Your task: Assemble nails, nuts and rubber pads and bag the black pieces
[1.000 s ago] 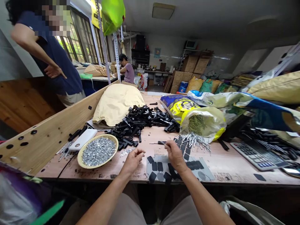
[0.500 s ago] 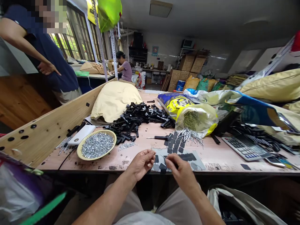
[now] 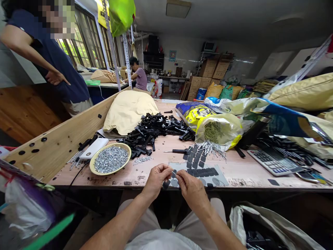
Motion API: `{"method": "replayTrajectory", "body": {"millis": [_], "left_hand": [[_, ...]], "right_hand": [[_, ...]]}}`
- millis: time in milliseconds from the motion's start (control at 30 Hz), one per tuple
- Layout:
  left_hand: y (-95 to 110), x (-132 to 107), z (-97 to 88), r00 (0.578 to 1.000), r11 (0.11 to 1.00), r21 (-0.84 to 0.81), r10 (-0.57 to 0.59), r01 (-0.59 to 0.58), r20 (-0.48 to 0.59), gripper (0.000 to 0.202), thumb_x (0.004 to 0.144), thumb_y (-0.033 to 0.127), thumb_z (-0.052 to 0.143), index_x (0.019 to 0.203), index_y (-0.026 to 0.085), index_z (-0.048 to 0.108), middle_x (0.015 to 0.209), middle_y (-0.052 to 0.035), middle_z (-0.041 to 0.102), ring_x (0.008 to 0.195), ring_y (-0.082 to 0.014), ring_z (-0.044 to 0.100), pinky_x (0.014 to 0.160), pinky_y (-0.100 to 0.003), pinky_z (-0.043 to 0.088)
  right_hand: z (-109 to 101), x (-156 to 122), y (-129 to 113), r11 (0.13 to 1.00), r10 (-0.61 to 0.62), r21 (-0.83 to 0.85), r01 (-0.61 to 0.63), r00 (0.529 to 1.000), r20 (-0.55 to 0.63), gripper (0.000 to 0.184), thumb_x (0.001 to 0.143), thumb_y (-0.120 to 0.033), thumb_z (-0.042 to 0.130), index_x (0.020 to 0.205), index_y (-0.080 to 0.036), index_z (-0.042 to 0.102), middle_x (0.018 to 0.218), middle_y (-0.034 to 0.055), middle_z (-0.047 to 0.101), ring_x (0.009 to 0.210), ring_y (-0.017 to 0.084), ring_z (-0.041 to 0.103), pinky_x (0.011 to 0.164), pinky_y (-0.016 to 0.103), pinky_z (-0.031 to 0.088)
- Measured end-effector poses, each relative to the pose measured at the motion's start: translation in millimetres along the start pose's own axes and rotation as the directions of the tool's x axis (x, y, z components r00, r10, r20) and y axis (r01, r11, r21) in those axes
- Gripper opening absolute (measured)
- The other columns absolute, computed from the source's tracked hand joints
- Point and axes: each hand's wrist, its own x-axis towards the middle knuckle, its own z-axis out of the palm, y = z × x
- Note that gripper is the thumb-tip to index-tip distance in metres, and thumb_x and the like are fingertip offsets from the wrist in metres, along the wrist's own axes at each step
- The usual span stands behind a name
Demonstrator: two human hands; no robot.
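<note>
Over the front edge of the table, my left hand (image 3: pixel 158 180) is closed, thumb and fingertips pinched on something too small to make out. My right hand (image 3: pixel 191 188) pinches a thin, pale metal pin (image 3: pixel 174 172), whose end meets the left fingertips. Beneath both hands lies a grey sheet (image 3: pixel 222 177) bearing dark square pads (image 3: pixel 200 172), and more pads sit just behind it. A screwdriver (image 3: pixel 179 151) with a black handle rests beyond the hands. To the left stands a yellow bowl (image 3: pixel 91 169) full of small metal nuts, with a few nuts (image 3: pixel 142 160) loose beside it.
Black plastic parts (image 3: pixel 161 128) are heaped behind, near a beige sack (image 3: pixel 130 111). Long screws (image 3: pixel 212 149) spill from an open bag (image 3: pixel 231 126). On the right lies a calculator (image 3: pixel 274 163). A wooden board (image 3: pixel 65 139) borders the left; a person (image 3: pixel 52 66) stands beyond it.
My right hand has moved left and slightly up, bringing the thin pin to my left fingertips. The two hands were farther apart before. The view has shifted slightly.
</note>
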Motion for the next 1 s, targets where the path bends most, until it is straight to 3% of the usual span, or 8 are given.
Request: {"method": "replayTrajectory", "body": {"millis": [167, 300, 367, 467, 633, 800, 867, 1000], "left_hand": [[-5.8, -3.4, -4.0, 0.985, 0.950, 0.259, 0.168, -0.172, 0.037, 0.027, 0.078, 0.040, 0.071, 0.072, 0.015, 0.065, 0.060, 0.0024, 0.055, 0.057, -0.0085, 0.045, 0.056, -0.021, 0.036], [-7.9, -1.4, -9.3, 0.995, 0.937, 0.333, 0.090, -0.100, 0.045, 0.030, 0.078, 0.044, 0.069, 0.071, 0.015, 0.063, 0.059, 0.0017, 0.055, 0.054, -0.0092, 0.045, 0.053, -0.022, 0.034], [-9.2, 1.1, -10.3, 0.998, 0.938, 0.341, 0.056, -0.060, 0.024, 0.031, 0.077, 0.045, 0.068, 0.070, 0.015, 0.063, 0.059, 0.0010, 0.056, 0.054, -0.0097, 0.046, 0.051, -0.022, 0.033], [-10.6, 4.6, -9.2, 1.000, 0.948, 0.318, 0.023, -0.027, 0.015, 0.032, 0.074, 0.046, 0.070, 0.070, 0.015, 0.064, 0.060, 0.0006, 0.057, 0.054, -0.0101, 0.047, 0.051, -0.022, 0.034], [-11.2, 6.2, -5.5, 0.997, 0.980, 0.196, 0.004, -0.019, 0.079, 0.029, 0.070, 0.042, 0.076, 0.075, 0.014, 0.069, 0.062, 0.0004, 0.059, 0.057, -0.0107, 0.048, 0.058, -0.023, 0.038], [-9.0, 3.1, -4.1, 0.993, 0.991, 0.133, -0.035, 0.020, 0.113, 0.030, 0.068, 0.040, 0.080, 0.081, 0.014, 0.075, 0.064, 0.0000, 0.060, 0.060, -0.0099, 0.047, 0.059, -0.022, 0.036], [-7.1, 2.3, -2.9, 0.985, 0.994, 0.084, -0.085, 0.073, 0.148, 0.037, 0.068, 0.043, 0.082, 0.092, 0.014, 0.077, 0.072, -0.0016, 0.064, 0.061, -0.0093, 0.049, 0.061, -0.022, 0.038], [-5.0, 4.8, 0.7, 0.984, 0.994, 0.019, -0.112, 0.111, 0.135, 0.047, 0.072, 0.051, 0.079, 0.103, 0.016, 0.073, 0.088, -0.0045, 0.068, 0.064, -0.0097, 0.055, 0.060, -0.022, 0.041]], "right_hand": [[-1.7, 1.8, 6.9, 0.857, 0.140, 0.435, -0.275, 0.938, 0.317, 0.037, 0.099, -0.052, 0.043, 0.083, -0.021, 0.053, 0.057, -0.0045, 0.046, 0.050, 0.011, 0.038, 0.051, 0.023, 0.029], [-1.4, -1.3, 8.7, 0.991, 0.066, 0.107, -0.085, 0.982, 0.176, 0.028, 0.101, -0.040, 0.041, 0.085, -0.021, 0.054, 0.066, -0.0011, 0.055, 0.059, 0.013, 0.047, 0.059, 0.025, 0.030], [-0.4, -3.0, 9.1, 0.993, -0.003, -0.113, 0.016, 0.994, 0.112, 0.025, 0.102, -0.033, 0.039, 0.087, -0.021, 0.055, 0.075, 0.0010, 0.061, 0.064, 0.014, 0.053, 0.061, 0.027, 0.029], [0.3, -4.0, 9.7, 0.977, -0.031, -0.205, 0.050, 0.995, 0.091, 0.024, 0.102, -0.029, 0.037, 0.090, -0.021, 0.056, 0.081, 0.0024, 0.064, 0.068, 0.015, 0.056, 0.062, 0.027, 0.029], [-1.8, -2.1, 11.9, 0.985, 0.061, 0.150, -0.080, 0.990, 0.131, 0.026, 0.100, -0.036, 0.042, 0.083, -0.020, 0.055, 0.071, -0.0003, 0.057, 0.064, 0.012, 0.051, 0.063, 0.025, 0.034], [3.0, 0.6, 17.7, 0.614, 0.226, 0.621, -0.488, 0.862, 0.455, 0.045, 0.086, -0.064, 0.055, 0.081, -0.020, 0.050, 0.061, -0.0070, 0.046, 0.039, 0.005, 0.029, 0.038, 0.021, 0.020], [5.7, 1.3, 20.2, 0.561, 0.230, 0.664, -0.493, 0.864, 0.447, 0.051, 0.080, -0.069, 0.060, 0.081, -0.019, 0.050, 0.060, -0.0075, 0.046, 0.037, 0.004, 0.028, 0.036, 0.020, 0.017], [9.6, 0.8, 24.9, 0.597, 0.239, 0.680, -0.424, 0.904, 0.354, 0.050, 0.084, -0.068, 0.059, 0.082, -0.018, 0.052, 0.058, -0.0076, 0.045, 0.038, 0.003, 0.029, 0.038, 0.019, 0.018]]}}
